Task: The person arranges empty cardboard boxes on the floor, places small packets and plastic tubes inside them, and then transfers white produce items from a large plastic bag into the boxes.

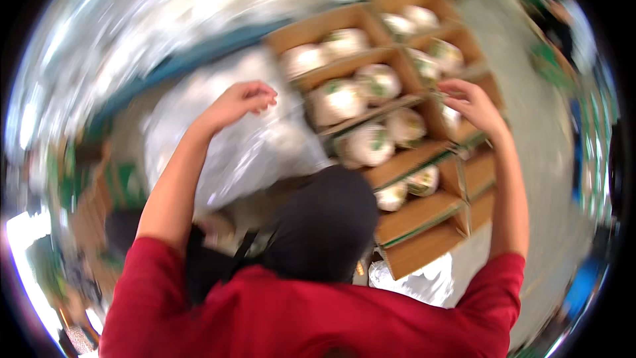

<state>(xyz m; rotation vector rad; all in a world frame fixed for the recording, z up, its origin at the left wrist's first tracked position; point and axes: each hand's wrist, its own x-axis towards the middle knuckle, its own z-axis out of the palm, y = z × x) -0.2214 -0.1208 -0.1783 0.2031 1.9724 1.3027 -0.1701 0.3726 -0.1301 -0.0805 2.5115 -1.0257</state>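
My left hand point(253, 97) hangs over a clear plastic bag point(233, 149) that holds pale round things, blurred. Its fingers are loosely curled with nothing seen in them. Over the right row of open cardboard boxes point(412, 159) is my right hand point(464, 99), fingers bent; one white wrapped ball-shaped item point(451, 117) shows just below it. Whether the fingertips touch anything cannot be told. Pairs of such white items point(340, 99) with green-marked wrapping sit in the boxes. My dark-capped head hides part of the lower middle.
A blue edge point(198, 54) runs beyond the bag, with shiny plastic-covered goods point(198, 5) behind it. More green-and-brown cartons point(119, 184) are at the left. Grey floor point(541, 159) lies right of the boxes; a person's arm point(559, 10) shows at the upper right. Crumpled plastic point(422, 283) lies below the boxes.
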